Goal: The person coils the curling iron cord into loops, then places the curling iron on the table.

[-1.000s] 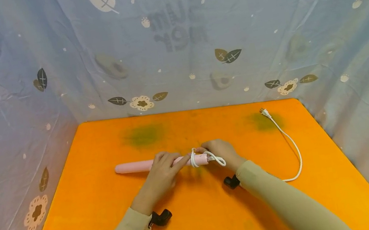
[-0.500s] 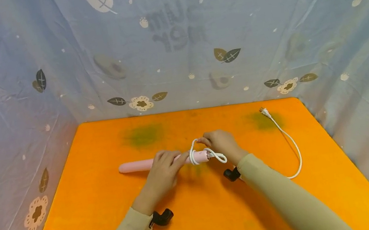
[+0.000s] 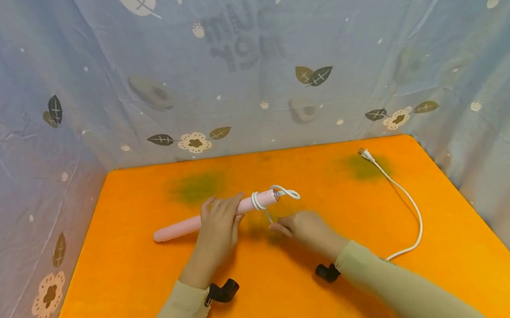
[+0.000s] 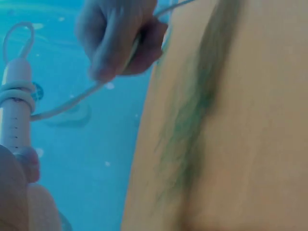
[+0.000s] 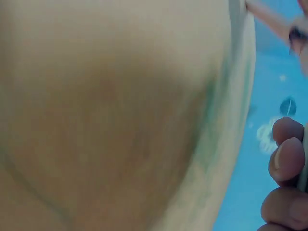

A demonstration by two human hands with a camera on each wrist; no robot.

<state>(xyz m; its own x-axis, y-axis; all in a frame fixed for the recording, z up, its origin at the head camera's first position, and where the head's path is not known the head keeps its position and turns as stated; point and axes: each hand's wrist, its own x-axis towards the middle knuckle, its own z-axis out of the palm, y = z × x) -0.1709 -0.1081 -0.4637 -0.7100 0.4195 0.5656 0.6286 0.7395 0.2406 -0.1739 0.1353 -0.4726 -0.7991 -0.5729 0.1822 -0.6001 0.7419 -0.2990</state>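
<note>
A slim pink hair iron (image 3: 178,229) lies tilted across the middle of the head view, its right end higher. My left hand (image 3: 217,223) grips it around the middle. White power cord (image 3: 256,201) is wound around the handle near the right end, with a small loop standing out past that end. Just below and right of it, my right hand (image 3: 309,231) pinches the cord's running length. The left wrist view shows the cord (image 4: 67,103) stretched from the handle (image 4: 14,127) to the right hand (image 4: 118,38). Curled right fingers (image 5: 288,161) appear at the right wrist view's edge.
The cord's far length with its two-pin plug (image 3: 366,154) curves over the orange table cover (image 3: 279,311) at the right. Blue-grey patterned curtains (image 3: 244,94) enclose the table's back and sides. Black wrist mounts (image 3: 223,292) sit below each hand.
The right hand has carried the cord from behind the handle over to its near side. My left hand has tilted the hair iron, raising its right end away from me.
</note>
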